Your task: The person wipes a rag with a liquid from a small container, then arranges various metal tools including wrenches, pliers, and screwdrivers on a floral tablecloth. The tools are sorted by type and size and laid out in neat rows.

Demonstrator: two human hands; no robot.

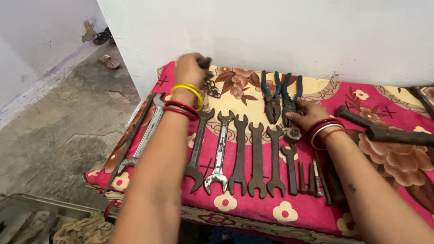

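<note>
While the left hand [190,68] is clenched around a dark chain [210,86] in the upper middle of the frame, its links dangling just above the flowered cloth [384,101], the right hand [308,114] rests its fingers on the right pair of blue-handled pliers [289,100], not gripping them. Laying tools in order seems the step in hand. Open-ended spanners [239,156] lie in a row across the centre. No packages, labels or signs are visible.

You have no packages, labels, signs or screens anywhere in front of you or near your hands.
</note>
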